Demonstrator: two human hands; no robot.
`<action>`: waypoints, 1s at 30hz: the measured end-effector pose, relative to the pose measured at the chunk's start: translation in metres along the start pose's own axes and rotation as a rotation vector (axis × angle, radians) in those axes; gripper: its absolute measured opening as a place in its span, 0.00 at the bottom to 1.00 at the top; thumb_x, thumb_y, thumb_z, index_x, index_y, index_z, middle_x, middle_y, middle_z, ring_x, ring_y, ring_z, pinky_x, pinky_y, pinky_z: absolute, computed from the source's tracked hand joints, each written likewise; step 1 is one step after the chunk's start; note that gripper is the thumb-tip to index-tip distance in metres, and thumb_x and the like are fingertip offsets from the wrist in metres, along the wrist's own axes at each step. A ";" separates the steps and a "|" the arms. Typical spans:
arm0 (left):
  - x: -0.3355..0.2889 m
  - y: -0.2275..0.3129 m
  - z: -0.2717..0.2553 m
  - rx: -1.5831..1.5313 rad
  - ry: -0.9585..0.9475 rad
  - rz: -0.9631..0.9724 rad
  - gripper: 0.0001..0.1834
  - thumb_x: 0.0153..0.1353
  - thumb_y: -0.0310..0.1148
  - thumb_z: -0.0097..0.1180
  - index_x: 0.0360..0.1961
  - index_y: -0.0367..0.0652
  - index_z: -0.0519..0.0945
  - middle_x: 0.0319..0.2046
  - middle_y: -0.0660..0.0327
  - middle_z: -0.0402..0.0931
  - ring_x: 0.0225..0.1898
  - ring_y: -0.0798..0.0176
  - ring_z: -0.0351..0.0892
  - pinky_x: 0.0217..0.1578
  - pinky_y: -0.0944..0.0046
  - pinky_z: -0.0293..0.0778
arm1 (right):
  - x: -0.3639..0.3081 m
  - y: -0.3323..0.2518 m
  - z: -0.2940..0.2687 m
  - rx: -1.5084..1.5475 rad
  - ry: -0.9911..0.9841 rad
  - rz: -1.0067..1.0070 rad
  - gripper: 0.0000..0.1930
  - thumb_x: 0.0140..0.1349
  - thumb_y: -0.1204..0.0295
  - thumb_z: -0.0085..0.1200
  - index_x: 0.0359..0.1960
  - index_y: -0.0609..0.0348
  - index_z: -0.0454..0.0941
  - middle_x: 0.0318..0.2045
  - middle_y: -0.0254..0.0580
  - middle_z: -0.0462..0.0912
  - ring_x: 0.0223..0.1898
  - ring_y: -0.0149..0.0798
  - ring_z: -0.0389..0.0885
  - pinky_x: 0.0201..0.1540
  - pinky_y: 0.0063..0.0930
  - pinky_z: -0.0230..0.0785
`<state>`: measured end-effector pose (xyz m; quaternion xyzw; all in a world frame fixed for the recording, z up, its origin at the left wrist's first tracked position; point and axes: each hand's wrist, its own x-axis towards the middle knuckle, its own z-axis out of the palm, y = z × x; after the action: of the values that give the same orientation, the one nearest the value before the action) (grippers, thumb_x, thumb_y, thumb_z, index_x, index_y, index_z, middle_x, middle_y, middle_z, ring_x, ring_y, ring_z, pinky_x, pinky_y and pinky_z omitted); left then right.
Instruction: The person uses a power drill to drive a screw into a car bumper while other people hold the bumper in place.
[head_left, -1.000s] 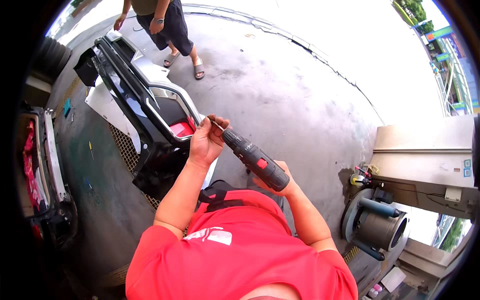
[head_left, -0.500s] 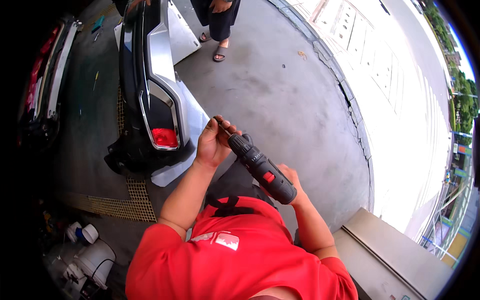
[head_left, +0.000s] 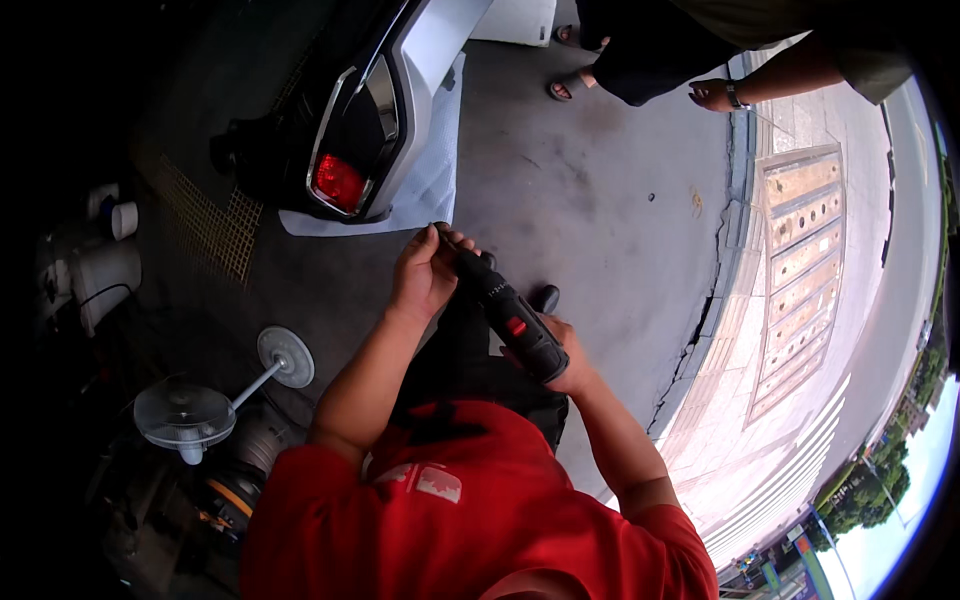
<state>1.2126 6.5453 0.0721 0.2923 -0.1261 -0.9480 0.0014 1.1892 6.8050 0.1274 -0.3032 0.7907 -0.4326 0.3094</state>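
My right hand [head_left: 570, 358] is wrapped around the grip of a black cordless drill [head_left: 505, 308] with a red switch on top. The drill points away from me and slightly left, in front of my waist. At its nose, the fingers of my left hand [head_left: 426, 276] are closed around the bit; the bit's tip is mostly hidden by them. Ahead and left, beyond my left hand, a black and silver car bumper [head_left: 415, 100] with a red lamp [head_left: 338, 182] rests on a pale sheet [head_left: 340, 227]. The drill and the bumper are apart.
A person in dark trousers and sandals [head_left: 570, 85] stands ahead, one arm hanging at the right. A fan [head_left: 185, 415] and a white bucket [head_left: 105, 278] are at left, near a yellow floor grating [head_left: 235, 235]. A cracked floor edge [head_left: 705, 310] runs along the right.
My view has turned and moved, bringing the bumper nearer and the fan into sight. The other person now appears closer, further right. Both hands keep their hold on the drill and bit.
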 end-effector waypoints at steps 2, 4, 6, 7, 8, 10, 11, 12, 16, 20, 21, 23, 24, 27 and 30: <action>0.005 -0.006 -0.017 -0.055 0.076 0.075 0.11 0.74 0.40 0.52 0.43 0.44 0.78 0.39 0.60 0.81 0.45 0.55 0.82 0.55 0.46 0.76 | 0.020 0.018 0.001 0.077 -0.018 -0.059 0.28 0.48 0.66 0.66 0.53 0.61 0.78 0.40 0.50 0.85 0.40 0.56 0.81 0.45 0.44 0.72; 0.015 -0.019 -0.049 -0.113 0.155 0.158 0.11 0.74 0.40 0.51 0.44 0.44 0.77 0.38 0.61 0.80 0.44 0.56 0.81 0.55 0.47 0.76 | 0.042 0.045 0.000 0.041 -0.105 -0.130 0.27 0.51 0.65 0.62 0.53 0.63 0.77 0.39 0.52 0.84 0.40 0.58 0.81 0.45 0.45 0.71; 0.027 -0.037 -0.079 -0.163 0.228 0.232 0.11 0.74 0.41 0.51 0.44 0.45 0.77 0.37 0.62 0.79 0.43 0.57 0.80 0.54 0.48 0.76 | 0.062 0.083 0.007 0.014 -0.181 -0.226 0.26 0.54 0.64 0.59 0.54 0.64 0.76 0.38 0.55 0.83 0.40 0.61 0.81 0.46 0.46 0.70; 0.038 -0.046 -0.093 -0.171 0.257 0.293 0.11 0.74 0.41 0.51 0.44 0.45 0.77 0.36 0.62 0.78 0.42 0.58 0.79 0.54 0.49 0.76 | 0.071 0.108 0.015 0.020 -0.194 -0.248 0.26 0.54 0.64 0.59 0.54 0.64 0.76 0.38 0.55 0.83 0.40 0.61 0.81 0.46 0.46 0.70; 0.051 -0.053 -0.107 -0.176 0.285 0.352 0.11 0.74 0.41 0.50 0.45 0.45 0.76 0.36 0.63 0.76 0.40 0.59 0.78 0.53 0.51 0.76 | 0.078 0.133 0.024 0.080 -0.179 -0.284 0.26 0.54 0.64 0.59 0.54 0.64 0.76 0.38 0.56 0.84 0.40 0.61 0.81 0.46 0.45 0.70; 0.072 -0.065 -0.127 -0.204 0.289 0.434 0.12 0.75 0.41 0.50 0.45 0.44 0.76 0.36 0.63 0.75 0.40 0.60 0.77 0.52 0.51 0.75 | 0.096 0.181 0.041 0.115 -0.223 -0.340 0.27 0.54 0.64 0.60 0.54 0.65 0.76 0.41 0.57 0.84 0.41 0.60 0.81 0.47 0.44 0.70; 0.084 -0.071 -0.136 -0.238 0.280 0.492 0.12 0.75 0.41 0.49 0.46 0.44 0.75 0.35 0.63 0.74 0.39 0.61 0.76 0.52 0.51 0.75 | 0.104 0.205 0.049 0.132 -0.231 -0.355 0.27 0.54 0.64 0.60 0.54 0.65 0.76 0.41 0.57 0.84 0.41 0.60 0.81 0.47 0.44 0.70; 0.097 -0.074 -0.152 -0.223 0.284 0.515 0.12 0.75 0.41 0.49 0.46 0.44 0.75 0.35 0.63 0.74 0.39 0.61 0.76 0.52 0.51 0.75 | 0.117 0.228 0.060 0.146 -0.258 -0.354 0.27 0.53 0.64 0.61 0.54 0.65 0.76 0.41 0.57 0.84 0.42 0.60 0.82 0.48 0.44 0.70; 0.151 -0.081 -0.201 -0.194 0.208 0.634 0.12 0.75 0.40 0.48 0.48 0.43 0.75 0.36 0.63 0.75 0.40 0.61 0.77 0.51 0.52 0.76 | 0.159 0.319 0.115 0.185 -0.184 -0.563 0.23 0.51 0.65 0.70 0.47 0.62 0.80 0.39 0.48 0.84 0.39 0.55 0.82 0.45 0.42 0.74; 0.192 -0.069 -0.233 -0.003 0.163 0.760 0.13 0.75 0.39 0.49 0.49 0.42 0.77 0.36 0.62 0.78 0.41 0.59 0.80 0.49 0.52 0.78 | 0.207 0.374 0.156 0.260 -0.145 -0.662 0.20 0.51 0.68 0.71 0.46 0.59 0.81 0.40 0.46 0.84 0.40 0.53 0.82 0.45 0.42 0.74; 0.197 -0.066 -0.239 0.010 0.158 0.792 0.13 0.75 0.39 0.49 0.49 0.42 0.77 0.36 0.62 0.78 0.41 0.59 0.80 0.49 0.52 0.78 | 0.219 0.385 0.164 0.287 -0.168 -0.673 0.23 0.50 0.68 0.72 0.47 0.61 0.80 0.40 0.47 0.84 0.41 0.53 0.82 0.46 0.42 0.75; 0.208 -0.061 -0.250 0.132 0.160 0.863 0.13 0.75 0.39 0.48 0.48 0.40 0.77 0.35 0.61 0.79 0.41 0.57 0.81 0.47 0.51 0.79 | 0.239 0.402 0.179 0.308 -0.182 -0.726 0.25 0.50 0.69 0.73 0.49 0.62 0.79 0.41 0.47 0.84 0.42 0.52 0.82 0.48 0.42 0.75; 0.211 -0.057 -0.257 0.173 0.118 0.905 0.14 0.75 0.38 0.48 0.48 0.39 0.77 0.35 0.60 0.80 0.41 0.56 0.82 0.47 0.50 0.79 | 0.246 0.407 0.190 0.400 -0.184 -0.708 0.31 0.50 0.67 0.69 0.56 0.65 0.75 0.44 0.52 0.82 0.44 0.55 0.82 0.50 0.43 0.72; 0.216 -0.050 -0.270 0.255 0.041 1.002 0.14 0.75 0.38 0.46 0.48 0.38 0.77 0.36 0.60 0.80 0.41 0.56 0.82 0.48 0.50 0.79 | 0.265 0.413 0.212 0.472 -0.169 -0.794 0.41 0.49 0.65 0.65 0.66 0.68 0.65 0.51 0.57 0.78 0.48 0.58 0.80 0.54 0.43 0.68; 0.234 -0.037 -0.290 0.288 -0.155 1.060 0.14 0.75 0.37 0.45 0.48 0.37 0.77 0.37 0.59 0.81 0.42 0.56 0.82 0.49 0.49 0.79 | 0.293 0.427 0.228 0.447 -0.129 -0.940 0.42 0.50 0.65 0.64 0.68 0.68 0.62 0.53 0.58 0.78 0.50 0.58 0.79 0.55 0.42 0.68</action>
<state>1.1821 6.4940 -0.2969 0.1153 -0.3840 -0.8095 0.4290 1.0874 6.6617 -0.4103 -0.5780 0.4370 -0.6633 0.1869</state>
